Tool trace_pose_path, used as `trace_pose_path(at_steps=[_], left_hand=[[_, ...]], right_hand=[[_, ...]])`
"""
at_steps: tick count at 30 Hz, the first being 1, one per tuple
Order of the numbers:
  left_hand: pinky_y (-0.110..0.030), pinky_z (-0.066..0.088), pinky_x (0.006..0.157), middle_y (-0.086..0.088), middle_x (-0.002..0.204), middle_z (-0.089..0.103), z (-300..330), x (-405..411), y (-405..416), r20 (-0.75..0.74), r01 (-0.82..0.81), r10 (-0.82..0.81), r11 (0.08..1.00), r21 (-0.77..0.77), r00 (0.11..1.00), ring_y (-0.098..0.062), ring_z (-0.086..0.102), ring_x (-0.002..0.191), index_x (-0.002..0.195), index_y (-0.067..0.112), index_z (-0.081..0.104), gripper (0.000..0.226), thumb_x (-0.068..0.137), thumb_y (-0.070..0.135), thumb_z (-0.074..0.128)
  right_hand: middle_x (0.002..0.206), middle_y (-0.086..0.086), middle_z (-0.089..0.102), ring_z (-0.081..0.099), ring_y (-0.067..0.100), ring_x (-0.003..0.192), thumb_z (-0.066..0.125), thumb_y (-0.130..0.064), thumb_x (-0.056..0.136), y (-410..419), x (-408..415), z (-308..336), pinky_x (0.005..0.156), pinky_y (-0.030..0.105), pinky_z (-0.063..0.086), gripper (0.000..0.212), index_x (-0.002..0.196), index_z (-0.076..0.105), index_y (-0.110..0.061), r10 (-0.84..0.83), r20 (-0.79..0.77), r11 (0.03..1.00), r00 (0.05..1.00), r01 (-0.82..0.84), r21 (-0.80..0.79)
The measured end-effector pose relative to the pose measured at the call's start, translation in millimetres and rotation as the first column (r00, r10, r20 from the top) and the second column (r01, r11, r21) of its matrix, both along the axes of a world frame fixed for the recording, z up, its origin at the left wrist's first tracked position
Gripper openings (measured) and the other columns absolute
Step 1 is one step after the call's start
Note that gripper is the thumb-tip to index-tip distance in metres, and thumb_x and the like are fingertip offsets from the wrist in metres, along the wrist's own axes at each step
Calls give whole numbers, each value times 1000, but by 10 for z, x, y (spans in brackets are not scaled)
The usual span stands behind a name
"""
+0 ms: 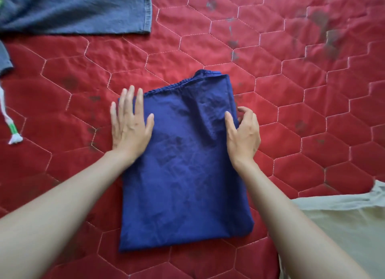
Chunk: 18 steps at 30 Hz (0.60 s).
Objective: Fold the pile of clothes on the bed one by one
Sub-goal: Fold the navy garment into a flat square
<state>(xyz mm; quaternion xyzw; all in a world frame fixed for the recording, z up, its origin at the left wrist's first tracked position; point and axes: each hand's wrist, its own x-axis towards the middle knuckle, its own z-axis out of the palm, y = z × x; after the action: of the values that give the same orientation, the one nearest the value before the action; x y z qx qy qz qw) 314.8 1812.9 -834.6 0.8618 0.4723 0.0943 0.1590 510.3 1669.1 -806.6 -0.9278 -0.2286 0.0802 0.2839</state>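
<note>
Lying at frame centre on the red quilted bedcover [270,112], the dark blue garment [183,174] is folded into a tall rectangle, long axis running 12 to 6 o'clock. Its gathered hem edge sits at the 12 o'clock end, one corner rising to a point there.

Left hand [130,122]: at 9 o'clock of the garment's upper half, palm down, fingers straight and slightly spread, pointing to 12 o'clock. Thumb and palm edge rest flat on the cloth; the outer fingers overhang onto the bedcover. Nothing gripped.

Right hand [243,133]: at 3 o'clock of the garment's upper half, on its right edge. Thumb lies on top of the fabric, fingers curled over the edge. It appears to pinch the edge fold, though the fingertips are partly hidden, so the hold is not certain.

Surroundings:
- grey-blue denim garment [83,10] at 10–11 o'clock, spread flat, well apart from the blue piece
- white cord with green band [10,124] at 9 o'clock, near the frame edge
- pale beige cloth [343,226] at 4–5 o'clock, under the right forearm, not touching the blue garment as far as visible
</note>
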Motion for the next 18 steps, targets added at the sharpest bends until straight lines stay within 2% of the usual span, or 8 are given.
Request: trace_pose_path(at_steps=[2,4,8,10,12,14,16,18], left_hand=[[-52,2,118,-12,160,17,-47,-21,-131,-82,124,-121,992,33,989,-27,11,148,152,10,23,60,98,28,44],[-56,6,117,-11,159,18,-91,-17,-224,-141,188,-182,982,25,973,-27,14,148,151,12,25,59,97,31,38],[-55,5,117,-11,160,16,-171,2,-299,-185,151,-156,988,-41,970,-28,13,148,152,16,24,59,97,38,26],[-56,6,117,-11,160,17,-197,18,-303,-182,151,-155,988,-36,971,-29,14,148,152,16,25,61,96,40,23],[-56,8,117,-12,159,18,-220,28,-303,-171,152,-154,988,-24,973,-29,15,147,151,16,26,61,96,40,24],[-56,8,116,-12,159,19,-249,18,-304,-164,151,-149,988,0,975,-29,16,147,151,16,26,60,96,39,27],[-56,9,117,-11,159,18,-281,-2,-301,-156,151,-146,988,24,977,-28,15,147,152,17,25,59,97,38,29],[-55,9,117,-10,160,17,-303,-14,-298,-153,149,-140,988,48,978,-27,15,148,152,18,24,59,97,38,30]], right_hand=[[101,3,61,55,23,99,53,-37,96,162,108,-3,74,29,34,27,106,63,-14,-27,-24,999,999,27,-20],[100,3,62,56,23,99,51,-35,97,260,207,-19,71,28,30,26,98,65,-13,-81,-67,995,994,77,-60],[106,4,65,56,24,103,50,-33,98,238,244,-34,78,30,35,26,102,67,-13,-225,-128,971,966,212,-111],[112,6,61,53,27,108,52,-28,96,244,173,-2,85,31,36,23,109,64,-12,-209,-14,973,978,207,-100],[119,7,59,52,27,113,55,-23,94,317,62,45,93,33,36,28,118,61,-11,-45,213,994,976,65,-86],[127,10,59,53,29,121,57,-22,92,471,-109,29,100,39,38,33,123,62,-9,216,375,976,902,-200,-83],[136,13,55,48,30,131,52,-27,95,629,-329,-59,108,47,35,38,128,61,-10,511,383,858,770,-479,-184],[146,12,46,38,27,139,42,-35,100,698,-478,-180,114,52,26,43,136,55,-16,752,303,659,586,-655,-370]])
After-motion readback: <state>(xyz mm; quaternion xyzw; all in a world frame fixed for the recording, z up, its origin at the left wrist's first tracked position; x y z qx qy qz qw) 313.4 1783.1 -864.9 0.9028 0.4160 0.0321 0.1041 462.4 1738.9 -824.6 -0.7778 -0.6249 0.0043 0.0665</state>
